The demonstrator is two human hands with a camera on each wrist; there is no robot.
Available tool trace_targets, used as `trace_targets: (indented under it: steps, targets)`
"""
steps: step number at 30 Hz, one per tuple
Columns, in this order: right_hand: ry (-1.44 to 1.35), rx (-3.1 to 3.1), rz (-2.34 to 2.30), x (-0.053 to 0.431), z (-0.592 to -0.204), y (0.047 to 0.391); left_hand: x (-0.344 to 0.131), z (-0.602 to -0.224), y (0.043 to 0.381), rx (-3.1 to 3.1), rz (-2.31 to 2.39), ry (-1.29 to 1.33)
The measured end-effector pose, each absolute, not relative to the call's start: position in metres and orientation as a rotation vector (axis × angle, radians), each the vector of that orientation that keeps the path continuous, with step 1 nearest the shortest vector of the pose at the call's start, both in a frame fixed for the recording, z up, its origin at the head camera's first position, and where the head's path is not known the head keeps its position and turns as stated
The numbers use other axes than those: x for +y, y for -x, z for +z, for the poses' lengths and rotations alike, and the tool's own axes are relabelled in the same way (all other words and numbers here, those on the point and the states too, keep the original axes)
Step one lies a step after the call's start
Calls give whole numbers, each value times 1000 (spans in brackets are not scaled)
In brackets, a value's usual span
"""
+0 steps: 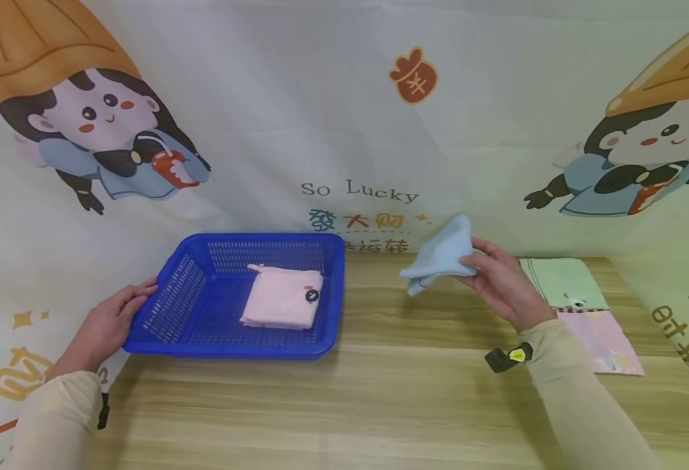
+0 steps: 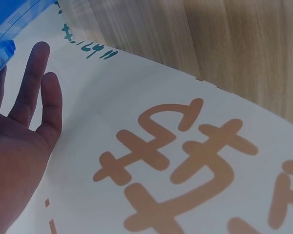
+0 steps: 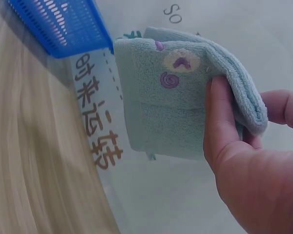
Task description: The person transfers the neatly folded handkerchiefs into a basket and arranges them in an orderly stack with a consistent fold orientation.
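Observation:
In the head view my right hand (image 1: 503, 287) holds up a folded light blue towel (image 1: 441, 254) by its right edge. The right wrist view shows this towel (image 3: 171, 97) with a purple swirl and a small embroidered face, pinched between thumb and fingers. My left hand (image 1: 106, 326) grips the left rim of a blue plastic basket (image 1: 174, 351). In the left wrist view the ring and little fingers (image 2: 51, 102) stand off the basket's corner (image 2: 2, 53). A folded pink towel (image 1: 286, 297) with a small black-and-red motif lies inside the basket, toward its right side.
On the right of the wooden table (image 1: 380, 405), behind the right forearm, lie a folded green towel (image 1: 562, 281) and a pink patterned towel (image 1: 609, 343), edge to edge. A printed cloth backdrop (image 1: 297, 98) stands along the table's back and both sides.

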State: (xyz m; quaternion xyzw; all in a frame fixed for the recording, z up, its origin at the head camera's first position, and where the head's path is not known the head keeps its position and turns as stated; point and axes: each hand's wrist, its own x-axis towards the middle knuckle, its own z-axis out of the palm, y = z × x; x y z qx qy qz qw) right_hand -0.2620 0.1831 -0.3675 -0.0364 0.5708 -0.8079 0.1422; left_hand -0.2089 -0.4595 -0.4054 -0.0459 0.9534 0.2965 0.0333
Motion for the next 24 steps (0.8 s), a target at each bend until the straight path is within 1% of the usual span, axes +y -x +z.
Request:
trace_targets:
  steps: [11, 24]
  targets:
    - [142, 1537, -2382, 163, -362, 265, -461, -407, 210, 3014, 883, 68]
    - [161, 1492, -2410, 138, -362, 268, -462, -408, 210, 3001, 872, 79]
